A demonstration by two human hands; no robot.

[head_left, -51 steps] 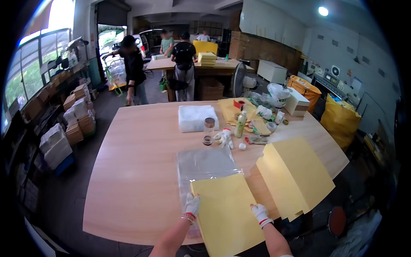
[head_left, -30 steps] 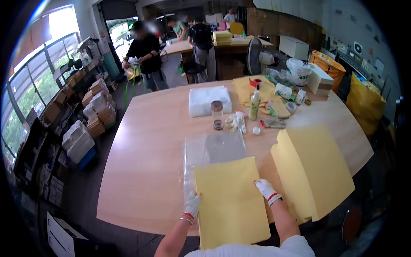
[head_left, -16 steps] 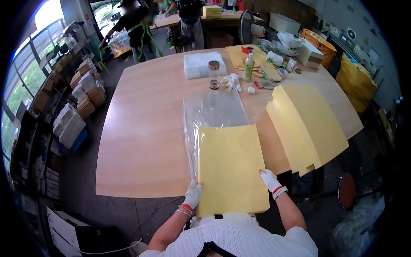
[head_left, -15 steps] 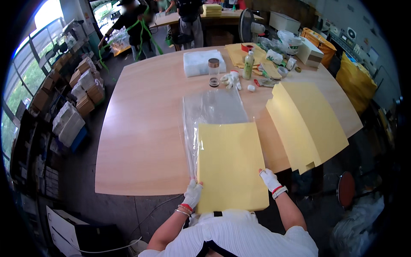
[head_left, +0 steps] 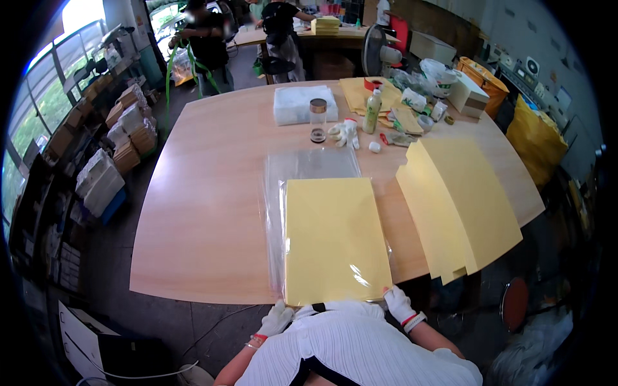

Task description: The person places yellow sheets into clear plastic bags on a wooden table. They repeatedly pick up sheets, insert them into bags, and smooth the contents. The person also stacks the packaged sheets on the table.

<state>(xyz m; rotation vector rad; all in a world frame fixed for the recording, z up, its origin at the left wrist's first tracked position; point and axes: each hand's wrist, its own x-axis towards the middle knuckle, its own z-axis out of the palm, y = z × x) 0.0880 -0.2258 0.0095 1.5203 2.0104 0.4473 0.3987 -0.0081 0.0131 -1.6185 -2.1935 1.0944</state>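
A flat yellow stack of paper or card (head_left: pixel 335 238) lies at the table's front edge, with shiny clear film over it, so it appears to be inside a clear plastic bag (head_left: pixel 391 257). More clear plastic bags (head_left: pixel 309 162) lie flat beneath, sticking out at the far and left sides. My left hand (head_left: pixel 277 318), white-gloved, is closed at the near left corner of the bagged stack. At the near right corner, my gloved right hand (head_left: pixel 399 305) pinches the bag's edge. The fingers' undersides are hidden.
A folded yellow card stack (head_left: pixel 460 206) rests to the right. Further back are a white pile (head_left: pixel 304 105), a clear jar (head_left: pixel 318 121), spare gloves (head_left: pixel 345 133), a bottle (head_left: pixel 372 112) and a fan (head_left: pixel 374 51). People work beyond the table. A stool (head_left: pixel 514 304) stands at right.
The yellow stack has slid into the clear bag, whose film now covers it down to the near end. Both hands have moved down toward my body, to the near corners.
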